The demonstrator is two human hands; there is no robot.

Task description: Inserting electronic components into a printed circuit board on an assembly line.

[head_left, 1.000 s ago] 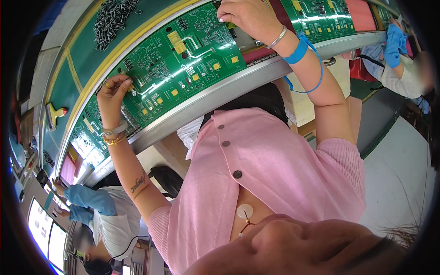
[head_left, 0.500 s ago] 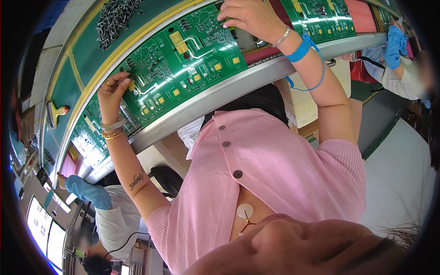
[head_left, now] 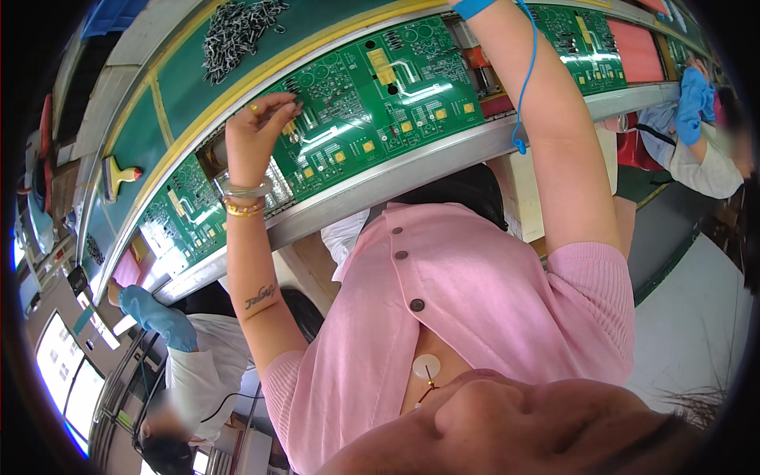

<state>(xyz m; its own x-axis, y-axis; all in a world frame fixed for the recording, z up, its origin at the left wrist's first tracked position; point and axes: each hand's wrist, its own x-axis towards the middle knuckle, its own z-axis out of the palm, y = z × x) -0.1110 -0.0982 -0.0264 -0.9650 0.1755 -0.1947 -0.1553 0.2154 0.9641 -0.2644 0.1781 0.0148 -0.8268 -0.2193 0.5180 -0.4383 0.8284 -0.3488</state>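
A green circuit board panel (head_left: 336, 119) with yellow patches and black parts lies on the rail line before me. My left hand (head_left: 260, 131) is over its left part, thumb and fingers pinched together close to a yellow patch. Whatever may be between the fingertips is too small or hidden to make out. My right forearm (head_left: 546, 87) reaches up past the panel's right end, with a blue wrist strap (head_left: 473, 6) and its cord. The right hand itself lies beyond the top edge of the picture.
More green boards lie at left (head_left: 184, 204) and right (head_left: 582, 47). A pile of black-and-silver parts (head_left: 237, 36) and a yellow-handled brush (head_left: 119, 178) lie beyond the yellow-edged rail. A metal rail (head_left: 380, 176) runs along my side. Co-workers with blue sleeves (head_left: 154, 317) sit at both sides.
My right hand has gone from the panel's far right corner up out of the picture. Panel and left hand appear further right, with a wider gap left of the panel; the whole view has shifted.
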